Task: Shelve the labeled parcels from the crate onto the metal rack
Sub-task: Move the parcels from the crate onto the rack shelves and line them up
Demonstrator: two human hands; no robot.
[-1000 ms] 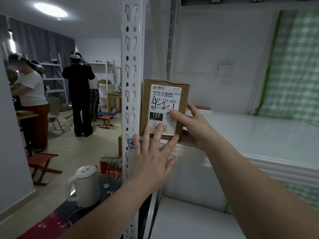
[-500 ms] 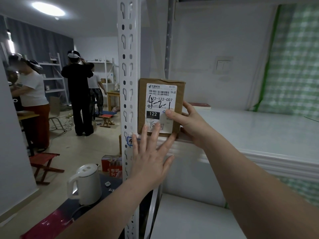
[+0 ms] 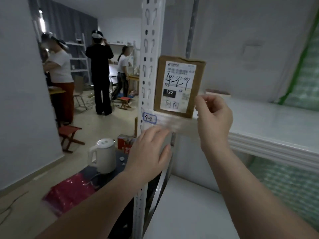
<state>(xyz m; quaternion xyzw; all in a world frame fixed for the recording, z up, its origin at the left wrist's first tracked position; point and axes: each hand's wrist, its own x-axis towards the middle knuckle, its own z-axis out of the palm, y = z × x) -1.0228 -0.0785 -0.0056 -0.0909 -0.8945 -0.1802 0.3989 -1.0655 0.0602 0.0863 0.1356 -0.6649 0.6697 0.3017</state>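
Observation:
A brown cardboard parcel with a white shipping label marked "4-2-1" stands upright at the left end of the white rack shelf, against the perforated rack post. My right hand hovers at the parcel's lower right corner with its fingers loosely curled; whether the fingertips touch it is unclear. My left hand, blurred, is below the shelf edge in front of the post, fingers spread and holding nothing. A blue-framed tag reading "4-2" is stuck on the shelf edge. No crate is in view.
A small flat box lies at the back of the shelf. A lower shelf sits beneath. Left of the rack are a white kettle, a red bag, a red box and a red folding stool. Three people stand farther back.
My right hand has come off the parcel's front and curled beside its lower right corner. My left hand has dropped below the shelf edge. The parcel stands unsupported.

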